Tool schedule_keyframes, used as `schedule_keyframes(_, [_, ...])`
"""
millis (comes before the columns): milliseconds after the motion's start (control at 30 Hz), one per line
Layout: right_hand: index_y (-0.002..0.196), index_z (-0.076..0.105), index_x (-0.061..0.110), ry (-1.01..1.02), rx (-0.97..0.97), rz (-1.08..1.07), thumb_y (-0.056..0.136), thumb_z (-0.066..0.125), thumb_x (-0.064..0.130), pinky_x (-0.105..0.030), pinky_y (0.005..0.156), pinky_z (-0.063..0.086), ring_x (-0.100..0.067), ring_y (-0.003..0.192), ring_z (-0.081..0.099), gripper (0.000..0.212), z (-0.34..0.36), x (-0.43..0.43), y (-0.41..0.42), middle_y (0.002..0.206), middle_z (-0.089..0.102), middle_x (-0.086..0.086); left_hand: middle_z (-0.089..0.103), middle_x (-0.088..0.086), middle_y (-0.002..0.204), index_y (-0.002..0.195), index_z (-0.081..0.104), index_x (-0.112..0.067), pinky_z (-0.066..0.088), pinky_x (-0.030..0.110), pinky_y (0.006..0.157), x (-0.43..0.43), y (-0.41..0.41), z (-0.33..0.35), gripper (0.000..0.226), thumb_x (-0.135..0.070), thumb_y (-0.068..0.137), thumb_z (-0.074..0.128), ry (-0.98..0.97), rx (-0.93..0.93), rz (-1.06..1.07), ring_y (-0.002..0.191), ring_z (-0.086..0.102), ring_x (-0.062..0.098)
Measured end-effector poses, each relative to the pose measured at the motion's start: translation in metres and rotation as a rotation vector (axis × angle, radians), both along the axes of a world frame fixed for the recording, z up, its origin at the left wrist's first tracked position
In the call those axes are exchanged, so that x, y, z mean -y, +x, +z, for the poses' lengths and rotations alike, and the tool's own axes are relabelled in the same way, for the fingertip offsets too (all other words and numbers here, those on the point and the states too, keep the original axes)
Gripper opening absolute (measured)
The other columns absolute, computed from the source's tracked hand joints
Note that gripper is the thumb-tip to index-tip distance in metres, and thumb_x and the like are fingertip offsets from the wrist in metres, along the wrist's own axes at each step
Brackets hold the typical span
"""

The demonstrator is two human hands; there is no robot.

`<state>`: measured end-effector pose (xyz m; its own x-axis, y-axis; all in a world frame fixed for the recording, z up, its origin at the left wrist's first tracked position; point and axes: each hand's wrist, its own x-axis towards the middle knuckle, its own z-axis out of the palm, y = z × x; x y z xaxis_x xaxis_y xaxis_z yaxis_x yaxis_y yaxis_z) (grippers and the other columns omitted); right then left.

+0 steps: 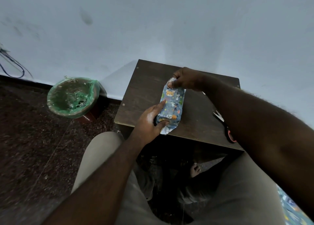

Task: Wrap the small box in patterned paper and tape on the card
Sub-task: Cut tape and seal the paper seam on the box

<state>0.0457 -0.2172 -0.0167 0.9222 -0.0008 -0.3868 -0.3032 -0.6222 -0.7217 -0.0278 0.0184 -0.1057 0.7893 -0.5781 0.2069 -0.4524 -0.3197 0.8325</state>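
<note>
The small box, covered in blue paper with cartoon animals, lies lengthwise on the dark wooden table. My left hand lies against its left side, index finger straight along the paper and thumb pressing the near end. My right hand pinches the paper flap at the far end of the box between thumb and fingers. The near flap of paper sticks out over the table's front edge. No card shows.
Scissors with a red-and-black handle lie on the table's right side, partly under my right forearm. A bin with a green liner stands on the floor to the left. More patterned paper shows at the bottom right.
</note>
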Motion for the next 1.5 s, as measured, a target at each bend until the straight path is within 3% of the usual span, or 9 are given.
schedule_keyframes(433, [0.089,0.069,0.0,-0.079,0.046,-0.007,0.083,0.079,0.024,-0.043,0.085,0.056,-0.021,0.085,0.066,0.027,0.004,-0.006,0.001,0.098,0.073,-0.017,0.056,0.005,0.14,0.149,0.043,-0.019,0.041,0.026,0.109,-0.001,-0.001,0.0,0.069,-0.032,0.087,0.072,0.004,0.054,0.006,0.129,0.052,0.017])
schedule_keyframes(700, [0.105,0.065,0.01,-0.203,0.378,-0.257,0.085,0.075,0.029,-0.029,0.076,0.047,-0.016,0.091,0.06,0.029,0.002,-0.017,-0.017,0.098,0.066,-0.001,0.049,0.001,0.148,0.154,0.031,-0.027,0.039,0.035,0.112,0.0,-0.009,0.004,0.077,-0.027,0.087,0.069,0.035,0.028,0.035,0.135,0.046,0.015])
schedule_keyframes(833, [0.103,0.066,0.013,-0.096,0.609,-0.474,0.09,0.069,0.024,-0.024,0.077,0.048,-0.008,0.087,0.062,0.017,-0.002,-0.032,-0.065,0.093,0.067,0.007,0.052,-0.005,0.144,0.154,0.027,-0.033,0.039,0.025,0.11,-0.002,-0.01,0.01,0.09,-0.033,0.078,0.074,-0.01,-0.162,0.098,0.132,0.048,0.006])
schedule_keyframes(933, [0.099,0.068,0.015,0.033,0.671,-0.628,0.092,0.066,0.021,-0.02,0.074,0.05,0.001,0.081,0.062,0.009,-0.005,-0.051,-0.11,0.089,0.068,0.01,0.063,-0.002,0.111,0.127,0.055,-0.019,0.048,0.019,0.091,-0.003,-0.01,0.02,0.057,-0.03,0.075,0.075,-0.134,-0.137,0.292,0.104,0.06,0.008])
schedule_keyframes(1067, [0.091,0.07,0.012,0.237,0.608,-0.72,0.095,0.064,0.018,-0.018,0.064,0.048,0.001,0.068,0.06,0.01,-0.007,-0.077,-0.162,0.078,0.069,0.006,0.064,-0.002,0.077,0.083,0.064,-0.016,0.045,0.016,0.067,0.001,-0.017,0.05,0.013,-0.014,0.084,0.076,-0.259,0.002,0.438,0.071,0.059,0.008])
schedule_keyframes(1200, [0.089,0.071,0.002,0.554,0.476,-0.663,0.098,0.061,0.021,-0.026,0.06,0.047,-0.014,0.065,0.057,0.024,-0.007,-0.09,-0.193,0.075,0.069,-0.014,0.068,-0.005,0.08,0.08,0.071,-0.007,0.05,0.018,0.07,0.016,-0.044,0.066,0.007,-0.004,0.086,0.073,-0.294,-0.004,0.24,0.075,0.065,0.006])
schedule_keyframes(1300, [0.091,0.07,-0.004,0.666,0.44,-0.695,0.099,0.059,0.018,-0.02,0.058,0.047,-0.01,0.061,0.058,0.026,-0.012,-0.092,-0.213,0.071,0.068,-0.01,0.063,-0.014,0.079,0.084,0.073,-0.008,0.048,0.015,0.071,0.026,-0.062,0.06,0.011,0.0,0.087,0.067,-0.19,0.017,0.054,0.077,0.061,-0.004])
schedule_keyframes(1400, [0.088,0.072,-0.002,0.605,0.412,-0.7,0.098,0.062,0.017,-0.021,0.06,0.046,-0.008,0.063,0.061,0.024,-0.019,-0.087,-0.233,0.074,0.072,-0.01,0.058,-0.009,0.08,0.09,0.073,-0.005,0.046,0.016,0.07,0.031,-0.073,0.051,0.015,0.0,0.09,0.059,-0.073,0.075,-0.085,0.076,0.057,-0.002])
schedule_keyframes(1500, [0.084,0.073,0.003,0.34,0.407,-0.706,0.097,0.062,0.013,-0.019,0.061,0.045,-0.001,0.061,0.06,0.02,-0.022,-0.07,-0.241,0.071,0.073,0.0,0.063,0.001,0.081,0.1,0.075,-0.007,0.05,0.023,0.068,0.035,-0.08,0.043,0.022,0.0,0.095,0.055,0.009,0.014,-0.116,0.07,0.058,0.006])
